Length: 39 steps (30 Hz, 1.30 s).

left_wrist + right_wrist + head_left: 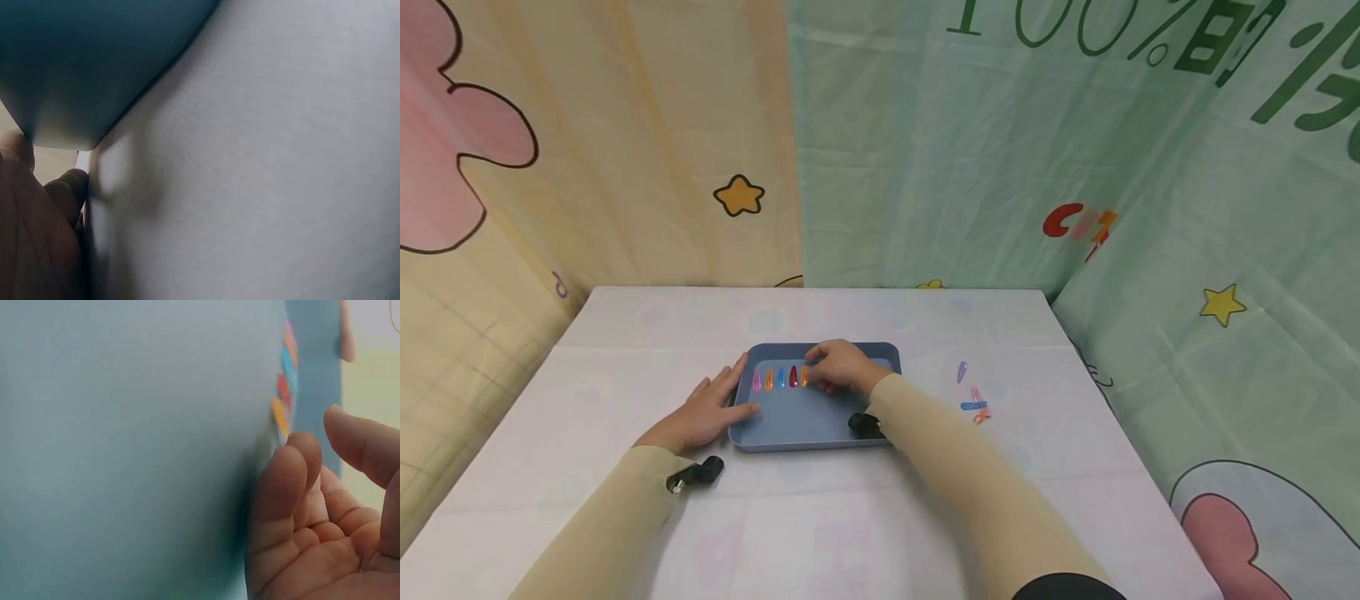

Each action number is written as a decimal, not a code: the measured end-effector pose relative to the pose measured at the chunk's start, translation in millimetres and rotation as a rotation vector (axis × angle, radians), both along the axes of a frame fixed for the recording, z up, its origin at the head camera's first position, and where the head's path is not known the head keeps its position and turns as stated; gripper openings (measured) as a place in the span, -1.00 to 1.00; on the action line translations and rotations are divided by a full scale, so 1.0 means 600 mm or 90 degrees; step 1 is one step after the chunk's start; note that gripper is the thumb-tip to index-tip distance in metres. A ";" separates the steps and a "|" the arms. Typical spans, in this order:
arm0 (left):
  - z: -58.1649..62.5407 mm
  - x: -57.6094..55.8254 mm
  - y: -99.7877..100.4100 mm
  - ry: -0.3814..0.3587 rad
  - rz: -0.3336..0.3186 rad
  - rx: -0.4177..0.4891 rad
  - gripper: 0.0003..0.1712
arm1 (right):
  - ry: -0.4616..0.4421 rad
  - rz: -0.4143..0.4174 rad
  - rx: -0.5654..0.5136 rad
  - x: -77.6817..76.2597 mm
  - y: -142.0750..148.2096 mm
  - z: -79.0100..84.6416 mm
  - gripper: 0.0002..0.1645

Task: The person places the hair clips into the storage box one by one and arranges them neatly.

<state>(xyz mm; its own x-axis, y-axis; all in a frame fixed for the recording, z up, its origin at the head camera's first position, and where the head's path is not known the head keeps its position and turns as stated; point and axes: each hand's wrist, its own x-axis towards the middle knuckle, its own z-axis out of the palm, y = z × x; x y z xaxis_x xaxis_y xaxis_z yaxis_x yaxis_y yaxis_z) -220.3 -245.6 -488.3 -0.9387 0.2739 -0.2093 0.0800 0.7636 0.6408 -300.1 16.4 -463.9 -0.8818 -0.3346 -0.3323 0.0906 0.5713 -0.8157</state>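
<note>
A blue-grey tray (820, 421) lies on the table, with several small snap hair clips (781, 378) standing side by side in a row: pink, orange, blue, dark red and orange. My right hand (841, 367) is over the tray at the right end of this row. In the right wrist view its thumb is apart from the fingers, and the fingertips (284, 478) are close beside the orange clip (279, 414); whatever lies under them is hidden. At the tray's left edge rests my left hand (700, 415), fingers stretched along the side and thumb reaching over the rim.
Right of the tray, loose hair clips lie on the white tablecloth (865, 508): a purple one (962, 372) apart, and a blue one (973, 406) grouped with pink and orange ones. Printed curtains (925, 167) stand behind the table and at both sides.
</note>
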 end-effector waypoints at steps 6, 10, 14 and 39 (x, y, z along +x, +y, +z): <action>0.004 -0.003 0.001 -0.005 0.004 -0.003 0.20 | 0.022 0.021 -0.024 -0.008 0.035 0.050 -0.43; 0.006 -0.004 0.002 -0.006 0.004 -0.005 0.21 | 0.030 0.025 -0.047 -0.013 0.069 0.086 -0.37; 0.004 -0.005 0.002 -0.006 0.003 -0.002 0.21 | 0.041 0.021 -0.057 -0.019 0.112 0.113 -0.40; -0.002 -0.002 0.000 0.000 -0.006 0.005 0.20 | 0.026 -0.047 0.130 -0.020 0.433 0.059 -0.49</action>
<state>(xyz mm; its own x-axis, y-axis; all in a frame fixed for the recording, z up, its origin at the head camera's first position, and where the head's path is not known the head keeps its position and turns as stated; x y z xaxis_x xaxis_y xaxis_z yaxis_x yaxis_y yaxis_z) -221.3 -245.3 -489.4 -0.9360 0.2846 -0.2070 0.0876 0.7581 0.6462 -311.8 276.4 -428.6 -0.9157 -0.1980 -0.3497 0.1071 0.7185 -0.6873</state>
